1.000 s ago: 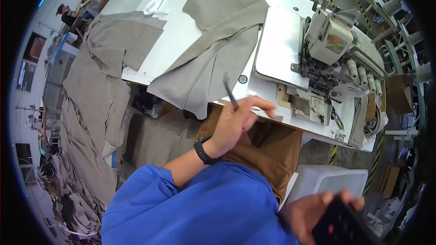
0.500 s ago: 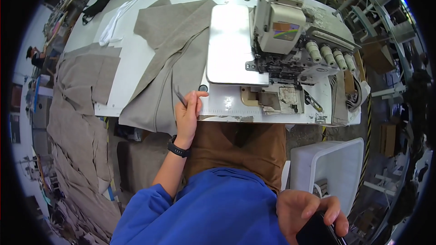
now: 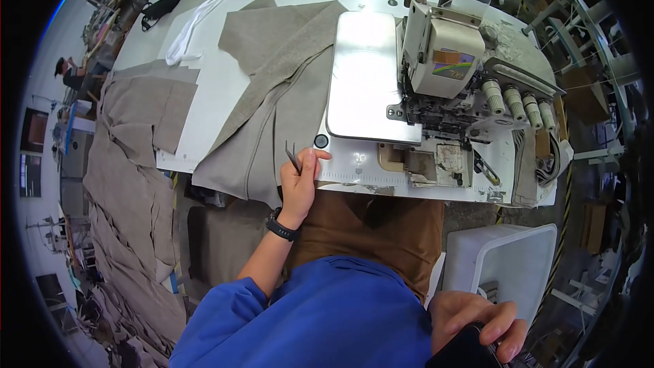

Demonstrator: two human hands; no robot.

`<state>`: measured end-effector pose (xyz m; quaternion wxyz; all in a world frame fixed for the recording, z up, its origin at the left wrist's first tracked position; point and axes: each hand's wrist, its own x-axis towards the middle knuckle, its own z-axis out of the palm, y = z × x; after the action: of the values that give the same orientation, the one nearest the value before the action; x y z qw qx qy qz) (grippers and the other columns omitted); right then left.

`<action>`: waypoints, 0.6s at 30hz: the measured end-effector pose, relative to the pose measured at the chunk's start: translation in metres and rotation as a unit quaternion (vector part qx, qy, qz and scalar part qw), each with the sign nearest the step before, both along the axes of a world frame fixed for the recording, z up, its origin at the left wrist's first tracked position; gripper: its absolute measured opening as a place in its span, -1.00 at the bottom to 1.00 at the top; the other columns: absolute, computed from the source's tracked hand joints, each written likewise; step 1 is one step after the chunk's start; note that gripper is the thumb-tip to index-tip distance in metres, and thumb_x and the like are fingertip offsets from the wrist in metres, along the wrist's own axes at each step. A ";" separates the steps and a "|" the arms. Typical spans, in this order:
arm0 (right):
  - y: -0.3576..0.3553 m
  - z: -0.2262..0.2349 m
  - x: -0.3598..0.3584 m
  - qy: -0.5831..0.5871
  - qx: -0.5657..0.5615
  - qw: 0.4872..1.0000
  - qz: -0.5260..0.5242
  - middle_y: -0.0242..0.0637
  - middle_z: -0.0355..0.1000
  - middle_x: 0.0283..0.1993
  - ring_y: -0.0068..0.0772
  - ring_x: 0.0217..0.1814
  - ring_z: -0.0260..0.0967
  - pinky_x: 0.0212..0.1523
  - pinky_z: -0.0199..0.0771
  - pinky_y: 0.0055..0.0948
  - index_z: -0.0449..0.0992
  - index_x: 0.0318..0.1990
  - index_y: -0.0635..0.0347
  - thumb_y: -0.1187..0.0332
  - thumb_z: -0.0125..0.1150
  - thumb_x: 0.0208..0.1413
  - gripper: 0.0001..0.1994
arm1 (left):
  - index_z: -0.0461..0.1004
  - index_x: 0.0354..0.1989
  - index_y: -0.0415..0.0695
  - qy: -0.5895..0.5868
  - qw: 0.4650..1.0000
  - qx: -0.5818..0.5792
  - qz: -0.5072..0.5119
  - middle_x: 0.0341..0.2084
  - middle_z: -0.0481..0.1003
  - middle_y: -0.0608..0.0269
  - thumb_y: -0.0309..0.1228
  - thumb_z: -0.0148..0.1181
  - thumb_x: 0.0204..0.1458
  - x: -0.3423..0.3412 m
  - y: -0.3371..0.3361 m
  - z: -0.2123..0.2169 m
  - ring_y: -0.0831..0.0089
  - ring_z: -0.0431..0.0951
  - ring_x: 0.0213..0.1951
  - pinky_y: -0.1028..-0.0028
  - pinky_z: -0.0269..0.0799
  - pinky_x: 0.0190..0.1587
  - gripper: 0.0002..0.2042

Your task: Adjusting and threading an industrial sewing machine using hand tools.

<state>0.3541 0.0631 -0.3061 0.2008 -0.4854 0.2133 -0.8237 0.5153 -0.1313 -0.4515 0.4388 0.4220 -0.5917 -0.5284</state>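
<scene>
My left hand (image 3: 298,187) is closed around a pair of dark tweezers (image 3: 292,157) at the table's front edge, with the two tips pointing away from me. Beside it lies a grey-brown cloth piece (image 3: 289,119) with a long seam, its front part hanging over the edge. Just right of the cloth stands an overlock sewing machine (image 3: 444,61) with a shiny metal plate (image 3: 364,75). Low at the right, close to my body, my right hand (image 3: 473,317) grips a dark phone (image 3: 463,350), partly cut off by the picture's lower rim.
More grey-brown cloth (image 3: 129,163) drapes off the table's left side. A white cloth strip (image 3: 187,34) lies farther back. Small snips (image 3: 486,169) rest right of the machine's front, near folded cloth strips (image 3: 524,163). A white plastic bin (image 3: 504,252) stands below on the right.
The whole view has shifted, so the table sits slightly farther right and lower. The phone has tilted and sunk lower in the picture with my right hand. My left hand still holds the tweezers.
</scene>
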 end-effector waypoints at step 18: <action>0.008 0.003 -0.009 -0.022 0.057 0.998 0.006 -0.17 0.32 -0.07 -0.04 -0.41 0.39 -0.32 0.45 -0.18 0.40 0.02 -0.04 0.23 0.15 0.20 -0.74 | 0.53 -0.41 -0.29 -0.010 1.000 -0.001 -0.007 -0.71 0.15 0.52 -0.24 -0.11 0.32 0.000 0.000 0.001 0.73 0.08 -0.60 0.60 -0.04 -0.52 -0.59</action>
<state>0.3446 0.0714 -0.3030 0.2373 -0.4562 0.2527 -0.8196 0.5152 -0.1316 -0.4510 0.4301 0.4224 -0.5994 -0.5266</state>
